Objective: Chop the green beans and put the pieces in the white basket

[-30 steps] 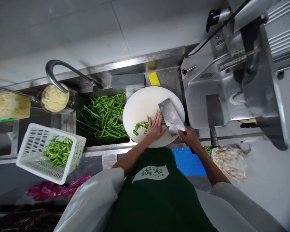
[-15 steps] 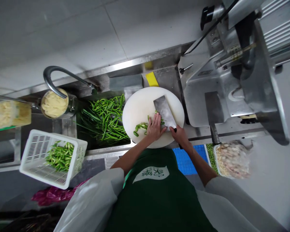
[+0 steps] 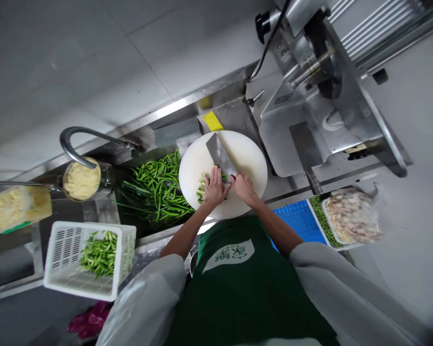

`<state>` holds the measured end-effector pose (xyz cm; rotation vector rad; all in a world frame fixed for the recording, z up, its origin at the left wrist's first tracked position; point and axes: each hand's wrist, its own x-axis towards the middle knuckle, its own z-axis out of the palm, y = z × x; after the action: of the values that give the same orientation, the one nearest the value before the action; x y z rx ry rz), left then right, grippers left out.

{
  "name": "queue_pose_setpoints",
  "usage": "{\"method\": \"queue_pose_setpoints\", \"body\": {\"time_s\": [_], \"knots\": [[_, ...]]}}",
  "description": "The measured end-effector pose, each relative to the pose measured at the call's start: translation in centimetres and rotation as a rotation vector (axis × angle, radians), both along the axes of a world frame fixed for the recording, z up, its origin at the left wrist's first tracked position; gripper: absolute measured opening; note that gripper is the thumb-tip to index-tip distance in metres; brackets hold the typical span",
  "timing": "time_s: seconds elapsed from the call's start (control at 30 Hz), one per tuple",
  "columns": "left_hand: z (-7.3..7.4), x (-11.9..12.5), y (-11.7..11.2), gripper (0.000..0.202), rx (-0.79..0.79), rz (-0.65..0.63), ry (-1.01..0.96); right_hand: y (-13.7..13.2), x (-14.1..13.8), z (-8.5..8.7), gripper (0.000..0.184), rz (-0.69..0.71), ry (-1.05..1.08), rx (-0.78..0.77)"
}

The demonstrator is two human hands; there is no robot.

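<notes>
On the round white cutting board [image 3: 252,151], my right hand [image 3: 244,188] is closed round the handle of a cleaver [image 3: 221,154]. Its broad blade lies tilted over the board, pointing away and to the left. My left hand [image 3: 215,187] rests with its fingers stretched out over green chili peppers [image 3: 201,188], right beside the blade. Most of the peppers under that palm are hidden. To the left, a sink holds many whole green chili peppers [image 3: 162,185]. Cut green pepper pieces [image 3: 99,253] lie in a white plastic basket [image 3: 81,290].
A curved faucet [image 3: 77,132] and a pot of pale slices [image 3: 81,179] stand at the left. Right of the board is a metal slicing machine [image 3: 341,103] with a second cleaver [image 3: 305,144] on it. Bagged food [image 3: 357,214] sits near a blue tray [image 3: 299,221]; a yellow block [image 3: 212,121] lies behind.
The camera view has turned and shifted. My right hand and the cleaver have come closer to my left hand, with the blade now nearer its fingertips. My left hand stays over the peppers.
</notes>
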<state>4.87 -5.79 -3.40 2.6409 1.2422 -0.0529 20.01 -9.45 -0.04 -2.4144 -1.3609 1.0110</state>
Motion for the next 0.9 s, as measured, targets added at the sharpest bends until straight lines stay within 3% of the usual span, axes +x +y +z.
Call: {"method": "queue_pose_setpoints", "body": {"time_s": [0.13,0.27,0.37,0.47,0.57,0.67,0.83,0.9], "knots": [[0.5,-1.5,-1.1,0.074,-0.004,-0.056,0.020,0.5,1.5,0.8,0.041,0.019,0.036,0.049],[1.7,-2.5,-0.6,0.062,-0.006,0.007,-0.084,-1.3,5.5,0.9,0.047,-0.109,0.009,0.086],[1.7,-0.9,2.0,0.045,-0.002,0.054,-0.291,-3.1,8.4,0.3,0.047,-0.180,0.020,0.081],[0.4,1.9,4.7,0.030,-0.091,0.052,-0.432,-5.0,10.2,-0.8,0.041,-0.203,0.018,0.097],[-1.0,3.8,5.6,0.024,-0.182,-0.020,-0.500,-6.9,10.7,-1.8,0.040,-0.242,0.096,0.117],[-1.5,3.4,4.7,0.028,-0.208,-0.090,-0.548,-8.4,10.9,-2.5,0.045,-0.276,0.224,0.118],[-0.9,2.2,0.7,0.049,-0.026,0.128,-0.527,-8.0,11.6,-3.1,0.042,-0.162,0.197,0.186],[-1.0,2.7,-1.1,0.059,-0.004,0.109,-0.403,-7.0,11.9,-3.2,0.038,-0.080,0.141,0.206]]}}
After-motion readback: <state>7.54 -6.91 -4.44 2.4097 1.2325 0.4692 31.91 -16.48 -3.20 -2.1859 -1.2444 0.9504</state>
